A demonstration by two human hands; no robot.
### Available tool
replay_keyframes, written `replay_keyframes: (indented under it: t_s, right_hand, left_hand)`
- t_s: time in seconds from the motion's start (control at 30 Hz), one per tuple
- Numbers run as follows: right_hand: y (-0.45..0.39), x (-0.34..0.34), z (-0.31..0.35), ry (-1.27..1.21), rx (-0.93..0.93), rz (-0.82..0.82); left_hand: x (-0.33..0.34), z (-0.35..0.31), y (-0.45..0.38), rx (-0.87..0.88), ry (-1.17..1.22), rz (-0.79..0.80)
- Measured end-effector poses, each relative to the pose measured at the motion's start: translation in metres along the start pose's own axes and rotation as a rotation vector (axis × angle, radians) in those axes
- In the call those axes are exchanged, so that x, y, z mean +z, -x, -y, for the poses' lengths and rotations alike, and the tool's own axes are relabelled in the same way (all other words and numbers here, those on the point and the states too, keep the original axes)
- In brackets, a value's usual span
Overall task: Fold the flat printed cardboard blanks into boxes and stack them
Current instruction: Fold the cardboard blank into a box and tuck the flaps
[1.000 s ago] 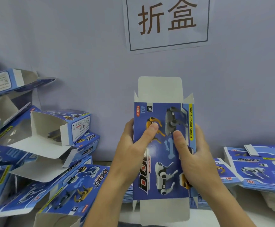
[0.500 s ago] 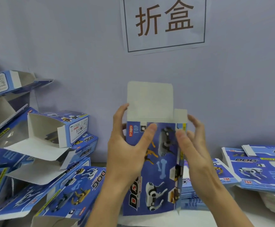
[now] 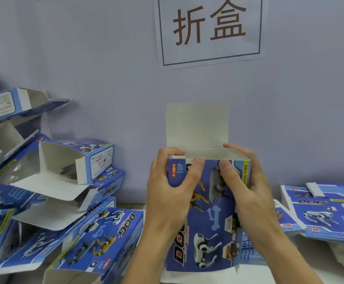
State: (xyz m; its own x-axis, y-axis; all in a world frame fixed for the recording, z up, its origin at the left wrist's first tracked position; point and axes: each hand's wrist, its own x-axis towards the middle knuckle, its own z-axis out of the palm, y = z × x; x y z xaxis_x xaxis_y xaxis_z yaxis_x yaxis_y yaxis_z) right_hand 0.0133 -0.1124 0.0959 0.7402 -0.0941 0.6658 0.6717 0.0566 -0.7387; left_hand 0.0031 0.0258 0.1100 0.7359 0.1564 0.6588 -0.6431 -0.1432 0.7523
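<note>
1. Pile of folded boxes (image 3: 68,193), 9 o'clock side of the view: blue printed toy-dog boxes, several with white flaps hanging open, lying tilted on one another against the wall (image 3: 105,78).
2. Left hand (image 3: 173,193), just left of centre: fingers curled round the left top corner of the box in work (image 3: 206,212), thumb pressed on the printed front face near "TOP".
3. Box in work, centre: held upright between both hands, opened into a rectangular tube, top end open. White top flap (image 3: 196,126) stands upright at its 12 o'clock edge. Lower end sits low against the surface (image 3: 310,261); contact not clear.
4. Right hand (image 3: 247,187), just right of centre: fingers wrapped over the right top corner, thumb on the front face beside the left thumb.
5. Paper sign (image 3: 209,29), 12 o'clock, on the wall: brown characters "折盒".
6. Flat blanks (image 3: 323,210), 3 o'clock: stacked flat on the surface, printed side up.
</note>
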Motion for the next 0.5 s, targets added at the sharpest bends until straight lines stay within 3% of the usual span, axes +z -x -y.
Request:
replay_keyframes:
  t_s: [0.13,0.37,0.5]
  right_hand:
    - [0.000,0.002,0.004,-0.099,0.068,0.035]
    - [-0.006,0.006,0.016,-0.112,0.131,-0.126]
    - [-0.005,0.005,0.020,-0.113,0.180,-0.140]
  left_hand:
    - [-0.006,-0.008,-0.004,0.014,0.060,0.032]
    - [-0.007,-0.019,0.000,0.012,-0.002,0.141]
    - [-0.011,-0.031,-0.007,-0.160,0.096,0.095]
